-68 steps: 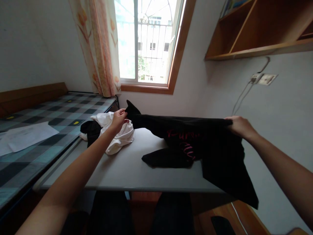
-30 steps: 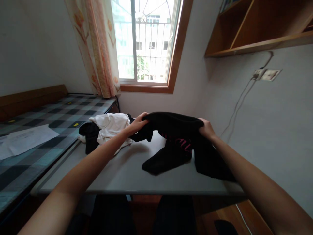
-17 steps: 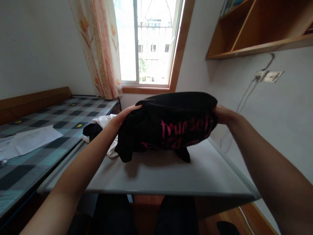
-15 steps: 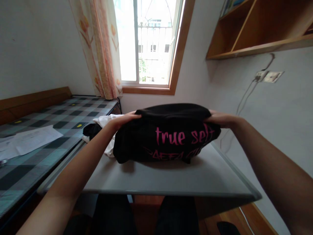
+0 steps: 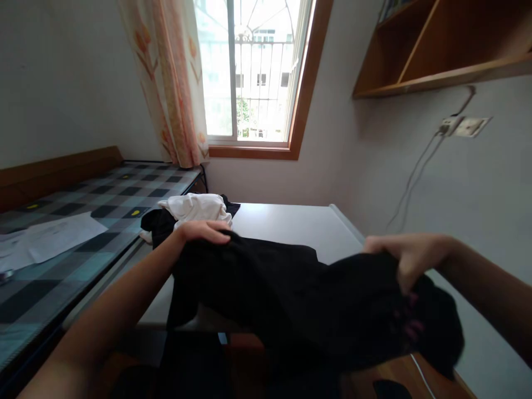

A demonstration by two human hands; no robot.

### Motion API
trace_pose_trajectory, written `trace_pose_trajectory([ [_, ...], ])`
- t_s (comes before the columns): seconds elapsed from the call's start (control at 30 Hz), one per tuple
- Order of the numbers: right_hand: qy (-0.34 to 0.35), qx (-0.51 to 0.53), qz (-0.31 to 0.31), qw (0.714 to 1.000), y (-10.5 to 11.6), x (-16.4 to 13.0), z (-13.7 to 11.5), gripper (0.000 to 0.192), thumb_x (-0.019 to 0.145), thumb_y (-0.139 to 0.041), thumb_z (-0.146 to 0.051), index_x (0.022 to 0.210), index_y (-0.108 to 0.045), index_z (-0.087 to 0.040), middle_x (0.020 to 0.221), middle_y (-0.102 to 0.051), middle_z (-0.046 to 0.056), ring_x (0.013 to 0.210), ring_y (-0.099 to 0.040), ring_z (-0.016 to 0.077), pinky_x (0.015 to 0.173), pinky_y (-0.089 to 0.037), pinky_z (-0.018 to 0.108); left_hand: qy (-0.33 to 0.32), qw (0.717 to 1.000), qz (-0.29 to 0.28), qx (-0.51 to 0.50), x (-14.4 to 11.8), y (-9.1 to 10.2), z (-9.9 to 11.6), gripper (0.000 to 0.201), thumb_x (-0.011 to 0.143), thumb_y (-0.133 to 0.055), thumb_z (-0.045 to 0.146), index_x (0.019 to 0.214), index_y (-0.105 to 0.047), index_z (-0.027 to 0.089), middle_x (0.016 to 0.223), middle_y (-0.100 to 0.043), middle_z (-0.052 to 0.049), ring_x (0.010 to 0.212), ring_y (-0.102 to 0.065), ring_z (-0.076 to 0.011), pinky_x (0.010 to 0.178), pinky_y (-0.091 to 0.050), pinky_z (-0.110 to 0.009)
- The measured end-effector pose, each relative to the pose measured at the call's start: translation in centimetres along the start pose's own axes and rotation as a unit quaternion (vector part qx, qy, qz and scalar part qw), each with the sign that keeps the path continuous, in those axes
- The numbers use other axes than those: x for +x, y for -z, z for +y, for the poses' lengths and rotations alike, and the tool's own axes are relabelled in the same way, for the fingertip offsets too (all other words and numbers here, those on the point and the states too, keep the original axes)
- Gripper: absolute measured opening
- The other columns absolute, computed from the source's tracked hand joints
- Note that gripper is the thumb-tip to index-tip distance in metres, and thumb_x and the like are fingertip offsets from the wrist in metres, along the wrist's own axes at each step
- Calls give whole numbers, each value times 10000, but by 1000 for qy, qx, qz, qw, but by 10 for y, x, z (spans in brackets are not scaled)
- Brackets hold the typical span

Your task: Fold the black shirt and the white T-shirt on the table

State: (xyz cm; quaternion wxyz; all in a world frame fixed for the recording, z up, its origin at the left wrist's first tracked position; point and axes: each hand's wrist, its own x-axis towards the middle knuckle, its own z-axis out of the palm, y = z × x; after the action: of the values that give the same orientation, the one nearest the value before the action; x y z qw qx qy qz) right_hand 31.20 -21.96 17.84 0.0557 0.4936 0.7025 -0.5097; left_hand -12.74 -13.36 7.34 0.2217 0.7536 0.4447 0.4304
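A black garment with pink print, by its look a T-shirt [image 5: 299, 293], hangs stretched between my two hands over the front edge of the white table [image 5: 286, 219]. My left hand [image 5: 205, 231] pinches its upper left part, thumb and fingers closed on the cloth. At the right, my right hand [image 5: 409, 252] grips the other end, slightly blurred. The right end sags low past the table edge, its pink print smeared and unreadable. Behind my left hand lies a heap of white clothing [image 5: 197, 208] with black clothing [image 5: 158, 221] beside it.
A bed with a checked cover [image 5: 103, 191] runs along the left, with paper sheets [image 5: 54, 238] on it. Ahead are a curtain [image 5: 178, 83] and a window [image 5: 257, 72]. A wooden shelf [image 5: 440, 77] and a wall socket [image 5: 461, 126] are on the right wall.
The black T-shirt has come down and toward me, off the tabletop. My right hand has moved lower and right, my left slightly lower. The lettering has turned mostly out of sight.
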Motion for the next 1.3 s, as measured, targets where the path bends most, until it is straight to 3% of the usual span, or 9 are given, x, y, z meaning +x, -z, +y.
trace_pose_trajectory([
  [0.1,63,-2,246,967,39,8,-4,480,622,-761,-582,894,-720,-188,919,-735,119,848,-676,311,748,-563,423,-9,999,41,22,33,0,3,427,773,-693,372,1156,-619,198,1113,-611,-94,1161,-555,-261,1027,-441,-382],
  [0.17,56,-52,493,867,59,29,4,588,730,-698,-545,1207,-616,-212,1140,-688,159,1075,-611,388,919,-494,538,-21,996,72,41,57,-7,5,449,779,-688,333,1199,-603,198,1177,-585,-104,1209,-525,-267,1072,-407,-396],
  [0.23,36,-166,602,780,67,57,18,720,750,-704,-465,1373,-503,-167,1358,-552,210,1288,-438,463,1062,-338,627,-39,992,99,68,73,-21,6,459,783,-678,289,1225,-598,195,1236,-563,-115,1253,-493,-273,1117,-360,-414],
  [0.3,27,-209,562,800,60,83,32,587,786,-654,-430,1292,-591,-140,1368,-537,220,1264,-473,447,1076,-334,605,-74,991,57,97,77,-39,3,403,810,-636,267,1206,-628,192,1248,-581,-117,1246,-508,-269,1129,-344,-418],
  [0.4,98,-236,364,895,37,113,46,408,854,-547,-483,1099,-722,-208,1188,-675,123,1117,-611,318,1033,-442,458,-129,968,-183,110,62,-69,-6,303,852,-584,295,1122,-698,216,1145,-678,-90,1102,-624,-243,1055,-430,-374],
  [0.5,116,-241,259,928,10,127,51,493,892,-469,-562,1135,-729,-220,1194,-696,94,1117,-626,287,1029,-454,404,-119,931,-292,183,41,-95,-15,416,870,-574,371,1246,-651,210,1297,-630,-124,1200,-587,-282,1083,-403,-411],
  [0.73,-55,-330,223,916,-29,150,68,807,865,-510,-612,1520,-378,-161,1527,-403,176,1360,-432,377,1077,-399,495,28,884,-328,332,20,-128,-21,831,877,-397,706,1553,-259,244,1634,-132,-140,1463,-46,-491,1118,-129,-695],
  [1.0,-165,-340,243,893,-13,183,83,778,932,-356,-628,1575,-217,-212,1602,-231,202,1461,-191,434,1091,-264,651,29,890,-303,339,30,-147,-29,821,869,-321,760,1541,-290,290,1633,-165,-120,1454,-74,-509,1103,-108,-715],
  [1.3,-167,-347,305,871,37,216,121,683,963,-281,-581,1562,-263,-253,1609,-264,115,1481,-176,365,1149,-194,602,25,904,-245,349,71,-177,-44,789,883,-269,751,1522,-341,293,1612,-245,-117,1445,-145,-501,1108,-125,-703],
])
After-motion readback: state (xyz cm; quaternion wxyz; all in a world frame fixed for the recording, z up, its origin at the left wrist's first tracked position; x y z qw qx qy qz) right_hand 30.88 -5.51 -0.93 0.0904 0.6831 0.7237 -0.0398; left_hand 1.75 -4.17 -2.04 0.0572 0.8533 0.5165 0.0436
